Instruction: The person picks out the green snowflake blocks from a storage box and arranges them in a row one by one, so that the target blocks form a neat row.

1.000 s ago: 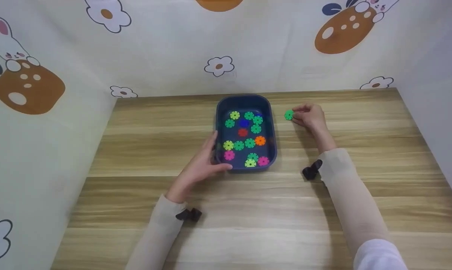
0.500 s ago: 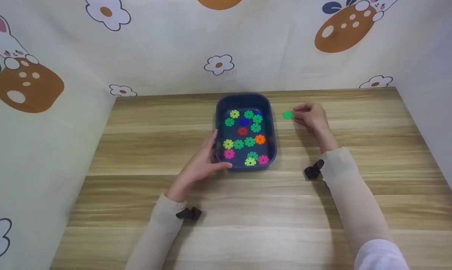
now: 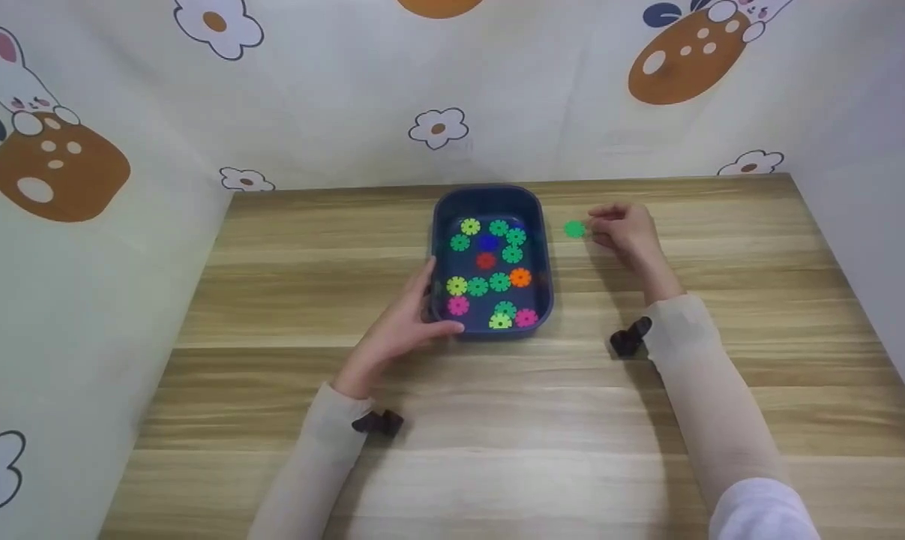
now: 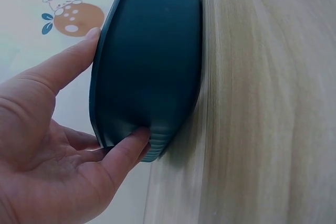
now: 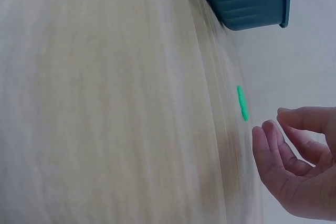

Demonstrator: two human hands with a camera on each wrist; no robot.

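From above, I can't see some fingers of the left hand (image 3: 403,324) beside the bin (image 3: 489,198). At its near end a yellow piece (image 3: 500,322) partly covers a green one (image 3: 505,307); beyond it, a printed brown shape (image 3: 440,7) is cut off.

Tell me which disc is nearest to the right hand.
The green disc on the table, beside the right hand; all other discs lie in the blue tray.

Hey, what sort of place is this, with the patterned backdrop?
Probably an indoor play or craft corner, judging by the wood-grain table, the light bunny-and-flower-print backdrop, and the dark blue tray holding colourful notched discs.
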